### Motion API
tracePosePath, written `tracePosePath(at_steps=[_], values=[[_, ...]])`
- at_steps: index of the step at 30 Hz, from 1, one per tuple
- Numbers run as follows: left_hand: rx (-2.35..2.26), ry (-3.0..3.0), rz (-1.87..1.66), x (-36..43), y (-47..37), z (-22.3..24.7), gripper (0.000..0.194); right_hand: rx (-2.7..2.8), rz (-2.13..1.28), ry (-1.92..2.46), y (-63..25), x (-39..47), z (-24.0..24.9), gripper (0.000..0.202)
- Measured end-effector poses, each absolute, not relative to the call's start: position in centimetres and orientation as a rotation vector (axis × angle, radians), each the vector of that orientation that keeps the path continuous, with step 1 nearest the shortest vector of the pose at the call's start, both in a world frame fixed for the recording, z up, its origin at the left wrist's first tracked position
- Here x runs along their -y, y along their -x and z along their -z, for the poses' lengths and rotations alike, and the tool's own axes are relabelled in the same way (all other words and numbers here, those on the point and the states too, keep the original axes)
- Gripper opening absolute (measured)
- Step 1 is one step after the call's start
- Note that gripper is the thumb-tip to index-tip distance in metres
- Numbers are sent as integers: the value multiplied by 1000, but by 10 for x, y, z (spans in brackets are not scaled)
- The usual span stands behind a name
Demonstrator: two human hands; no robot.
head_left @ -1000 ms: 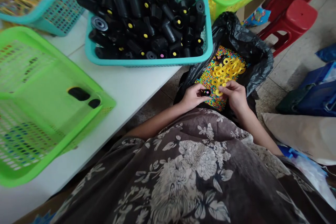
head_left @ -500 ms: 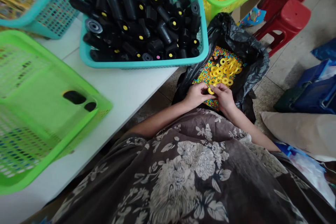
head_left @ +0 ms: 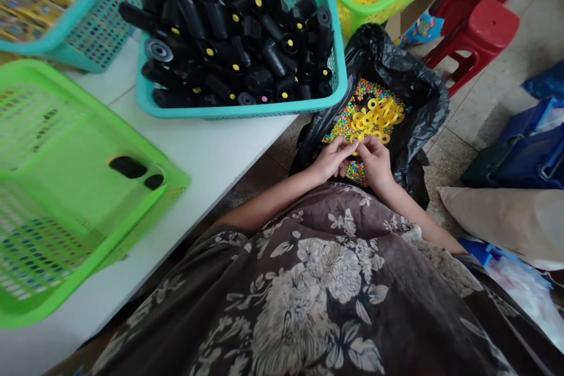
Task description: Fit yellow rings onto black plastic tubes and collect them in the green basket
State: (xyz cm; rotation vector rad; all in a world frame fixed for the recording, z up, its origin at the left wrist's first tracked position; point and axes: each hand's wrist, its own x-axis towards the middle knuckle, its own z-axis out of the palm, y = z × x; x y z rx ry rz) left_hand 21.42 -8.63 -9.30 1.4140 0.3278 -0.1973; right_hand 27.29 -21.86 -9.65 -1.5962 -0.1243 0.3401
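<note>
My left hand (head_left: 331, 158) and my right hand (head_left: 374, 160) meet fingertip to fingertip over a bin lined with a black plastic bag (head_left: 429, 100). Both are closed in a pinch on a small yellow plastic ring (head_left: 354, 153), mostly covered by the fingers. Beneath them, many tiny multicoloured balls (head_left: 341, 126) fill the bottom of the bag. A loose heap of yellow rings (head_left: 374, 116) lies on the balls just beyond my fingertips.
On the white table (head_left: 220, 150) at left stand a teal basket (head_left: 240, 110) of black tubes, a green basket (head_left: 88, 135) and another teal basket (head_left: 97, 41). A green basket (head_left: 374, 9) of yellow pieces is behind the bag. A red stool (head_left: 491, 23) stands at right.
My fingertips have come closer together and now cover most of the yellow ring that showed between them before. The view has shifted slightly.
</note>
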Motion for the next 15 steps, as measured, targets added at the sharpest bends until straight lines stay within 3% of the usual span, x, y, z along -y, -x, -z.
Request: tracePosePath(at_steps=[8, 15], values=[[-303, -1282, -87, 100, -211, 71, 58, 149, -366, 1689, -257, 220, 84, 49], [-382, -1214, -144, 108, -211, 70, 64, 11, -393, 1515, -249, 210, 87, 50]])
